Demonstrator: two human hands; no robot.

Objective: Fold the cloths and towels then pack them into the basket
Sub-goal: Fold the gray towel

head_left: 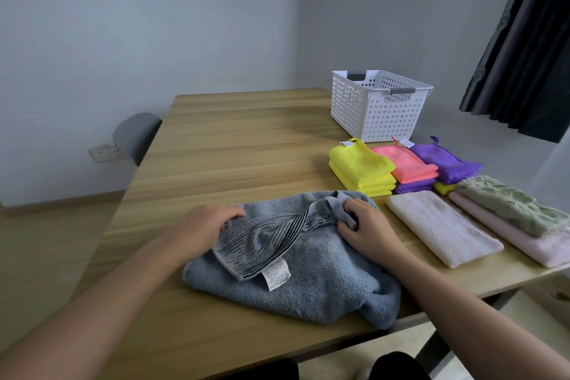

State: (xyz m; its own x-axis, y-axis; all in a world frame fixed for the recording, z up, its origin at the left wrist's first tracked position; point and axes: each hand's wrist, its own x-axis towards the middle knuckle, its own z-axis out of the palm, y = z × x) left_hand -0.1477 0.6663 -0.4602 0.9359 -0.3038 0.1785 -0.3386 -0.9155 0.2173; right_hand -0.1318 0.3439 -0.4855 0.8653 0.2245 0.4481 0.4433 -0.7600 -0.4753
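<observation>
A room with pale grey walls and a light wood floor; a wood-grain table (234, 139) fills the middle. Far left, one grey chair (135, 136) stands at the table's edge, with one wall socket (101, 154) just beside it.

Near the front edge lies one blue-grey towel (308, 268), loosely rumpled, with a dark striped band and one white label (276, 274) turned up. The left hand (206, 227) rests on the towel's left part, fingers curled down and gripping the fabric by the band. The right hand (368, 225) is clenched around a bunched corner of the same towel.

At the far right of the table stands one white perforated basket (370, 108) with two grey handles; nothing shows above its rim.

In front of the basket are three small stacks of folded cloths, touching side by side: yellow cloths (361, 170), seemingly two; one coral cloth (407, 166) on a purple one; and a purple cloth (444, 163) on a yellow one.

Nearer and to the right lie three folded towels: one pale towel (441, 225) alone, then one green towel (512, 210) lying on a pink towel (505, 239).

Far right, one dark curtain (521, 49) hangs.
</observation>
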